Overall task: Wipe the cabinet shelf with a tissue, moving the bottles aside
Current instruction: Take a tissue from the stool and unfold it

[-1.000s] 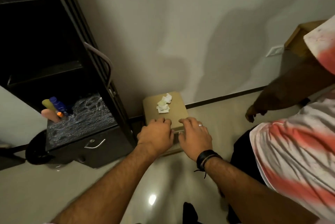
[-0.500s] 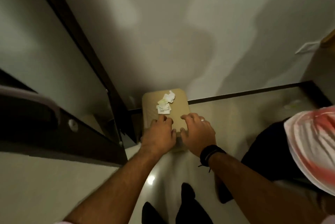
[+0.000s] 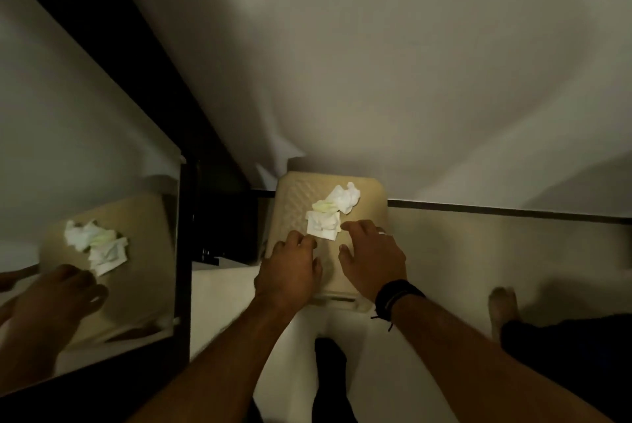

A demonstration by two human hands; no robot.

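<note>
Where crumpled tissues lie, both hands touch ribbed beige stool.

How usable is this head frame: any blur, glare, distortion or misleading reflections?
Head view: dim, warm light with soft shadows on the wall; wide-angle bending of the edges. Motion blur smears the left hand more than the right hand. The tissues on the beige stool stay readable. A mirrored cabinet door duplicates them at left; no strong glare.

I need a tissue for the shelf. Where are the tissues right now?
In the head view the tissues lie crumpled on the beige stool by the wall, just beyond the fingertips of the left hand and right hand.
</note>
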